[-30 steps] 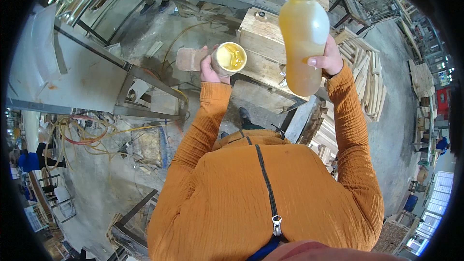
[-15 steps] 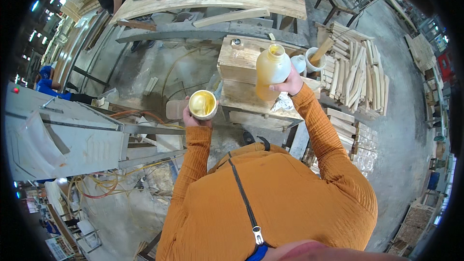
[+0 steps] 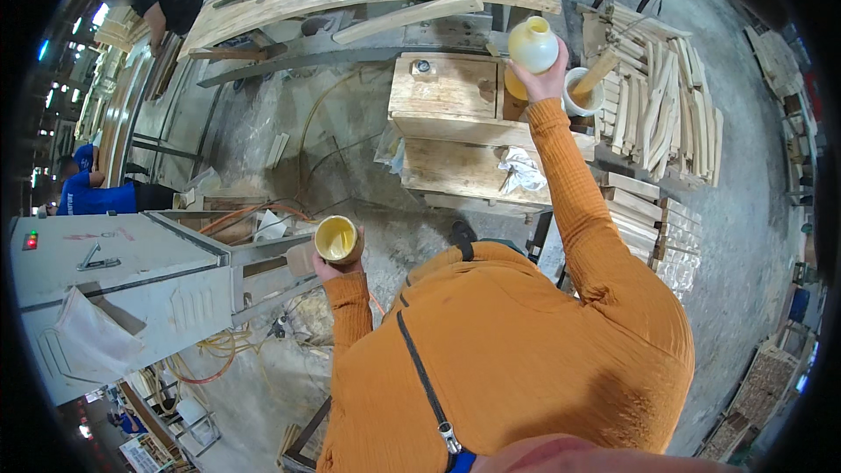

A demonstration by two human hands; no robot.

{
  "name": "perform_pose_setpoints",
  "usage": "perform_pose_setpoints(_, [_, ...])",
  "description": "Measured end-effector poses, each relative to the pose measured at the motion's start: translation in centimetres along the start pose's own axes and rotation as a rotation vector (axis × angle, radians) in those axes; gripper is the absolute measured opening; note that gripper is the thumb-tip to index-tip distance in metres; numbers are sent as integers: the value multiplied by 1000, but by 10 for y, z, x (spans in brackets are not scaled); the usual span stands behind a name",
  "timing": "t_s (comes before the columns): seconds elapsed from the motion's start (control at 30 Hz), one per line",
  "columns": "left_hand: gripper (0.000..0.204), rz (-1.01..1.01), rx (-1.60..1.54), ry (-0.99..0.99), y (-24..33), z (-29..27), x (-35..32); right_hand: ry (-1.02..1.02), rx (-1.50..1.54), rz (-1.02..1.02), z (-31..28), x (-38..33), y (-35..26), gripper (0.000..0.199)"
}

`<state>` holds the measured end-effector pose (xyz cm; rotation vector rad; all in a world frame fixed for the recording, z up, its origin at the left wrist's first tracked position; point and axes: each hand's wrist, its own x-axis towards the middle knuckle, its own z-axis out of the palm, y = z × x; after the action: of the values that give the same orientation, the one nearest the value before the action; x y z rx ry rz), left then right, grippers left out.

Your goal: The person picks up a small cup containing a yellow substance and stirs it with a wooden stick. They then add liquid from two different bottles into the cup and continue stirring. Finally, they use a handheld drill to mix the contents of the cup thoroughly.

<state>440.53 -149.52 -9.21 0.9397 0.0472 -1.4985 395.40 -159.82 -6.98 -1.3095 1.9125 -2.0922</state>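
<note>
The bottle lies within the right hand, which curls round its right side, fingers part-closed to its width, though those on the far side are hidden; its long axis runs from the amber base, over the right end of the wooden box, up to a neck that points toward the camera and looks uncapped; whether the base touches the box I cannot tell; just right of that hand stands a white pot with a wooden stick in it; the left hand, well apart, lower and nearer the body, is bent round a cup of yellow contents, mouth up, most of its fingers out of sight; the right hand is plainly the nearer to box and pot.
</note>
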Motion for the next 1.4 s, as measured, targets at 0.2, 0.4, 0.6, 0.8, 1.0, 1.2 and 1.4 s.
perform_pose_setpoints(0.2, [35,-16,-3,90,-1,1,-3,49,-115,102,29,-9,62,84])
perform_pose_setpoints(0.4, [43,45,21,84,-7,9,3,110,-280,384,41,-45,103,82])
perform_pose_setpoints(0.6, [32,-97,8,111,-19,21,17,110,-241,338,26,-71,118,70])
perform_pose_setpoints(0.8, [34,-43,78,108,-40,36,13,-700,-237,1049,-64,-152,95,38])
perform_pose_setpoints(1.0, [34,-103,36,148,-40,28,5,-825,-955,533,-85,-197,128,50])
perform_pose_setpoints(1.2, [32,-96,145,188,-34,30,-8,-1230,-1075,285,-64,-204,157,45])
perform_pose_setpoints(1.4, [35,-106,55,152,-23,9,0,-1106,-693,553,-43,-205,153,49])
